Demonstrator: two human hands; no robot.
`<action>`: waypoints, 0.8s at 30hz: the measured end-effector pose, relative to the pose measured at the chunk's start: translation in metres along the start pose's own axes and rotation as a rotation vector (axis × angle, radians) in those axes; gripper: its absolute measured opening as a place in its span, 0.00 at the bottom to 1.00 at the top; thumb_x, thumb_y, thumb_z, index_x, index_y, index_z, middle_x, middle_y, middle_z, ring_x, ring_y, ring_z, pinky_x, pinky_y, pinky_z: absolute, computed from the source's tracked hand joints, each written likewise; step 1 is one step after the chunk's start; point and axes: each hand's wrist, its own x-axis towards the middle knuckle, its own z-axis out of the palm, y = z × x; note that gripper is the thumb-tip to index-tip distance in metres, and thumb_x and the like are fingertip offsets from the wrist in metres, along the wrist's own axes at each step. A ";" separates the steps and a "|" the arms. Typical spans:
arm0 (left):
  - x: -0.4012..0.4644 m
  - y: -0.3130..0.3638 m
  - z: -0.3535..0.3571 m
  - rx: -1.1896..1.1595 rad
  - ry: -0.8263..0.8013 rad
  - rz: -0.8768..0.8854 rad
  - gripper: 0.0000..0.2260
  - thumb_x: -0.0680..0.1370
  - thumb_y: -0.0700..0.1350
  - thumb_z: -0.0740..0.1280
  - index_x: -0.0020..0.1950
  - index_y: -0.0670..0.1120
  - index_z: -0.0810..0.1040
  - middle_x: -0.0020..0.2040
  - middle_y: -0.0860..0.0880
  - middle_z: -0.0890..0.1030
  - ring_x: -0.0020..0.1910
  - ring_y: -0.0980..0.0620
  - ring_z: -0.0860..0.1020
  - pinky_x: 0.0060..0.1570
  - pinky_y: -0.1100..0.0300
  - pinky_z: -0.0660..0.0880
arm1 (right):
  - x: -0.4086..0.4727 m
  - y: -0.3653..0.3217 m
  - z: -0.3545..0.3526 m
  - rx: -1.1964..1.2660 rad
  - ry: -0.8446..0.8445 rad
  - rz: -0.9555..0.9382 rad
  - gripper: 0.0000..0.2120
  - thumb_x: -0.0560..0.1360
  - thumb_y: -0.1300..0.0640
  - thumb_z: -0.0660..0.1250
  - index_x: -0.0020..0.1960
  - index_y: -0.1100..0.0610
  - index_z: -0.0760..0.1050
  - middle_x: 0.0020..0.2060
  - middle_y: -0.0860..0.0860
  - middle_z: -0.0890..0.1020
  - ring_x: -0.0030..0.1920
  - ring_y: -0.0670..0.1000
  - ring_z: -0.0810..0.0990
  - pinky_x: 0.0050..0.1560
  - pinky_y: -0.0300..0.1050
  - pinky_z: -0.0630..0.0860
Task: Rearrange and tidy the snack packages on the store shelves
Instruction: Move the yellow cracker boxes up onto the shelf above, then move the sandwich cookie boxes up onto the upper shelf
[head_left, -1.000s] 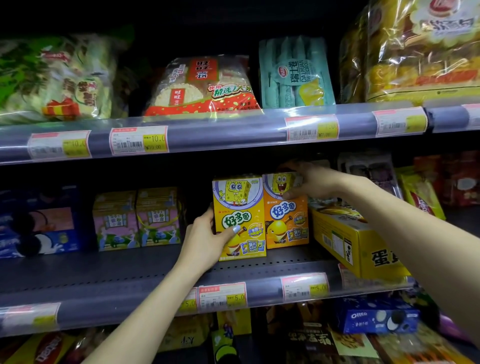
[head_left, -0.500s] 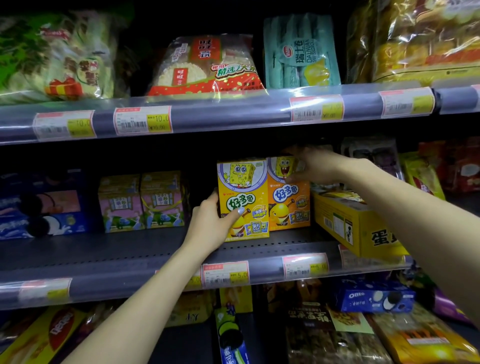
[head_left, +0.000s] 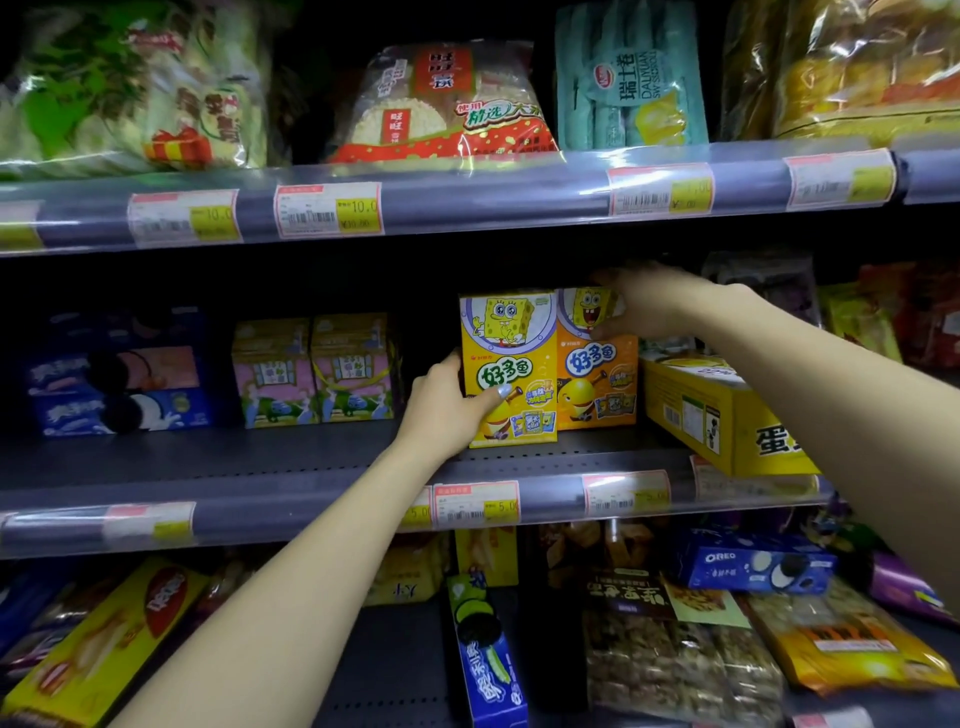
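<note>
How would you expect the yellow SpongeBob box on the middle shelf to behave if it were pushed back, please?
The yellow SpongeBob box looks like stiff printed cardboard, so it should probably slide without buckling. It stands tall on a narrow base, so a high push may tip it; the left hand grips it low. It is probably light, being a snack carton.

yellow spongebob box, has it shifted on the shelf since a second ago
No. The yellow box sits at the same spot beside the orange box, above the same price tag; only the camera moved. The left hand holds it.
</note>
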 end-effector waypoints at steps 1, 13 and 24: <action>-0.001 0.001 0.000 0.003 -0.002 -0.005 0.18 0.75 0.49 0.71 0.63 0.46 0.75 0.58 0.48 0.81 0.58 0.49 0.78 0.54 0.56 0.75 | -0.001 -0.001 0.000 -0.012 0.004 0.011 0.36 0.74 0.46 0.70 0.76 0.54 0.58 0.71 0.57 0.69 0.66 0.60 0.71 0.58 0.47 0.70; -0.036 -0.002 -0.018 0.015 0.039 0.004 0.33 0.76 0.53 0.70 0.77 0.48 0.61 0.68 0.47 0.74 0.64 0.47 0.74 0.56 0.56 0.70 | -0.023 -0.019 -0.009 -0.011 0.092 0.054 0.36 0.72 0.44 0.72 0.72 0.60 0.63 0.63 0.62 0.76 0.59 0.63 0.76 0.55 0.52 0.76; -0.117 -0.058 -0.076 0.180 0.159 0.344 0.15 0.78 0.44 0.68 0.65 0.51 0.74 0.57 0.57 0.76 0.59 0.59 0.74 0.58 0.64 0.71 | -0.107 -0.088 0.029 0.101 0.532 0.057 0.18 0.75 0.56 0.69 0.60 0.64 0.74 0.56 0.61 0.75 0.59 0.63 0.71 0.56 0.57 0.70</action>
